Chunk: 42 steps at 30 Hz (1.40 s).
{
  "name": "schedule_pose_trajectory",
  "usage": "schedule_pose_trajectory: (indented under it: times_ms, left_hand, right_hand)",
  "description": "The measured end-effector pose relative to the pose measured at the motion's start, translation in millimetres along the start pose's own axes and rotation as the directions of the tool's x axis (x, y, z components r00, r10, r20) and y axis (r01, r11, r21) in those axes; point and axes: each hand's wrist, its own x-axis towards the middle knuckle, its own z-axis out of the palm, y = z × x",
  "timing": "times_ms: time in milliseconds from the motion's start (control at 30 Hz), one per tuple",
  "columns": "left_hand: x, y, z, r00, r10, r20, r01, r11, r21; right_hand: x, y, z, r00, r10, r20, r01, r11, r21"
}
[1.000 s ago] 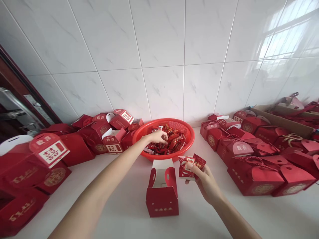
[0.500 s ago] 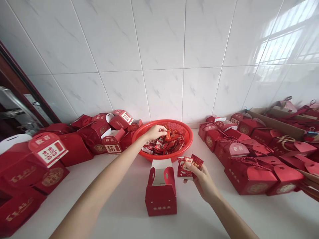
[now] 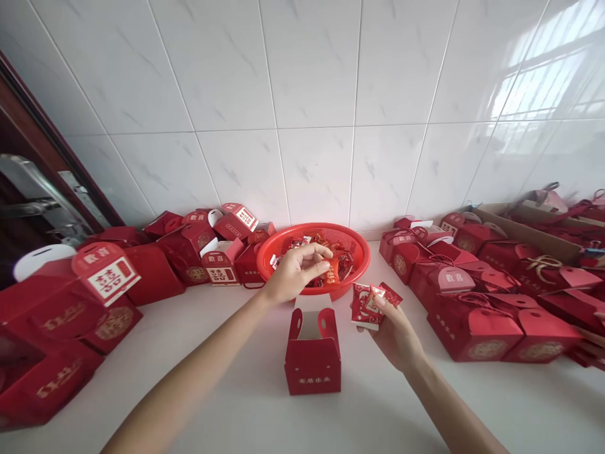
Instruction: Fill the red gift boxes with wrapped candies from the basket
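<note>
My left hand [image 3: 297, 271] is closed in a pinch on an orange-red candy packet [image 3: 331, 271], held over the near side of a red plastic basket [image 3: 362, 268]. Several wrapped candies [image 3: 347, 261] lie in the basket, partly covered by that hand. To the right, my right hand [image 3: 394, 328] grips a small bunch of red and white candy packets [image 3: 367, 306], thumb on top. Between my forearms stands a red gift box [image 3: 312, 369] with its top open and its white back flap up. Its floor is hidden from here.
Red gift boxes with white labels [image 3: 113, 280] are piled at the left. More red boxes [image 3: 477, 328] stand in rows at the right, near a cardboard carton [image 3: 510, 224]. Another person's hand [image 3: 590, 343] shows at the right edge. A tiled wall [image 3: 316, 170] rises behind.
My left hand has lifted a candy packet from the pile and come toward me and right. My right hand still holds its packets. The view has shifted slightly.
</note>
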Motion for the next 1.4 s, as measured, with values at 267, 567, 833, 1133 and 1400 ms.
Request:
schedule_pose_trajectory:
  times_ms: [267,567,833,1133,1400]
  left_hand:
    - [-18,12,15.9,0.997,0.009,0.073,-0.019,0.99,0.136]
    - [-33,25,25.1,0.979,-0.042,0.198,0.0,0.978,0.206]
    - [-35,16,22.1,0.971,-0.137,0.194,0.122,0.989,0.087]
    - [-32,12,19.5,0.97,-0.174,0.167,0.18,0.983,-0.019]
    - [-35,15,14.0,0.969,-0.188,0.163,0.19,0.982,0.004]
  right_hand:
    - [-7,-5,4,0.983,0.017,0.181,-0.017,1.0,0.0]
    - [-7,1,4,0.977,0.007,0.213,-0.002,1.0,-0.022]
    - [-7,-2,5,0.979,-0.019,0.205,0.044,0.992,-0.115]
    - [-9,-4,10,0.988,-0.025,0.152,0.051,0.983,-0.174]
    - [-11,-4,17,0.998,-0.06,0.033,0.062,0.996,-0.056]
